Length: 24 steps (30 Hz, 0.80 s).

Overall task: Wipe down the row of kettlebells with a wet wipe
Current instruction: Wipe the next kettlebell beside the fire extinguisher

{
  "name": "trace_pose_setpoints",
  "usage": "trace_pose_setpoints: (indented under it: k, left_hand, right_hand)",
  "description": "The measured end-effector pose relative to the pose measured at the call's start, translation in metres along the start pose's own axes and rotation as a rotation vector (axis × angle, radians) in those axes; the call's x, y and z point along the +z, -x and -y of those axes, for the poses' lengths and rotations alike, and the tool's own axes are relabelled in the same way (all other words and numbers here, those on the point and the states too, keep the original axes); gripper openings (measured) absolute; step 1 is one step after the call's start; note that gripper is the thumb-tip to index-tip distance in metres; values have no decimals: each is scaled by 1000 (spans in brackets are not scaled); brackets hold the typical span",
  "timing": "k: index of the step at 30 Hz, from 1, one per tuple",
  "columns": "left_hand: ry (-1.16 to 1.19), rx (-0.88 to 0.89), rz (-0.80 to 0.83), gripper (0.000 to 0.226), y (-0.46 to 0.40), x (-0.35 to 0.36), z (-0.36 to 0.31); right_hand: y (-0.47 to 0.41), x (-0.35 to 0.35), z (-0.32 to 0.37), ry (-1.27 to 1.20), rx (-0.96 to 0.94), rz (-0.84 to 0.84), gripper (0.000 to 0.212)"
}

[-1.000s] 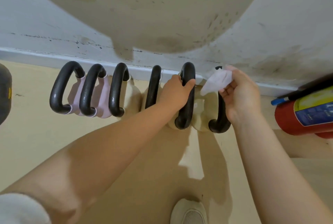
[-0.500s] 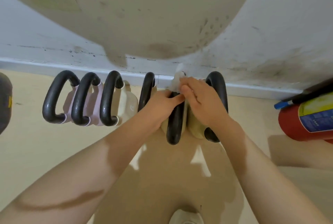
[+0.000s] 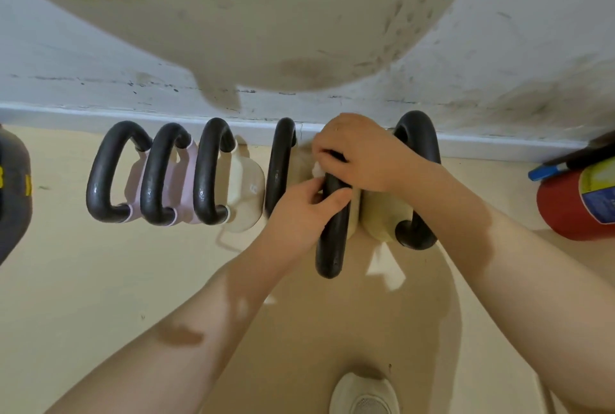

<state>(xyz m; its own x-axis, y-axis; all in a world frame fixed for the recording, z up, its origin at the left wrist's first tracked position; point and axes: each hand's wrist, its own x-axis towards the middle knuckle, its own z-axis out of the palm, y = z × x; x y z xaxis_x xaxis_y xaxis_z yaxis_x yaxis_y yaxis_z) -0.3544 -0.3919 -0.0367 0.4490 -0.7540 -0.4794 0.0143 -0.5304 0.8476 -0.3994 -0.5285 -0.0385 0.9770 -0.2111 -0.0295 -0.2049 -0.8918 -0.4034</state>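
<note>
Wipe (image 3: 317, 169) mostly hidden under right hand (image 3: 362, 154); handle (image 3: 332, 230) gripped.

Six kettlebells (image 3: 213, 174) stand in a row on the floor (image 3: 100, 297) along the wall (image 3: 499, 81). The left hand (image 3: 299, 210) grips the fifth kettlebell's black handle (image 3: 331, 240); the right hand (image 3: 362, 154) presses a white wipe (image 3: 317, 169) onto its upper part. A red fire extinguisher (image 3: 579, 200) lies at right.
</note>
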Motion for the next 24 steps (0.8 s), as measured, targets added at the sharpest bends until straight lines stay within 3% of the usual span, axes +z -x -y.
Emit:
trace_pose_setpoints:
  k: [3,7,11,13,15,17,20,24]
  left_hand:
    - [-1,25,-27,33,3,3,5]
    - [-4,33,-16,31,7,3,8]
    - [-1,13,-7,29,9,-1,11]
    - [-2,-12,-3,28,8,-4,11]
    - [13,-30,-11,28,5,-5,12]
    - [44,-43,-42,27,3,-7,12]
    - [55,-17,-46,36,2,-10,14]
    - [16,34,-2,42,3,-12,15]
  right_hand:
    - [0,0,-1,-38,46,5,37]
    - [-2,-7,-2,-107,34,193,33]
    - [-19,-19,-9,-337,310,257,37]
    - [-33,-20,3,-147,325,455,36]
    - [-37,-16,21,164,221,561,37]
    - [-28,-8,33,373,23,474,42]
    - [-15,-4,24,315,-204,228,42]
    - [-14,13,-1,-126,38,-144,31]
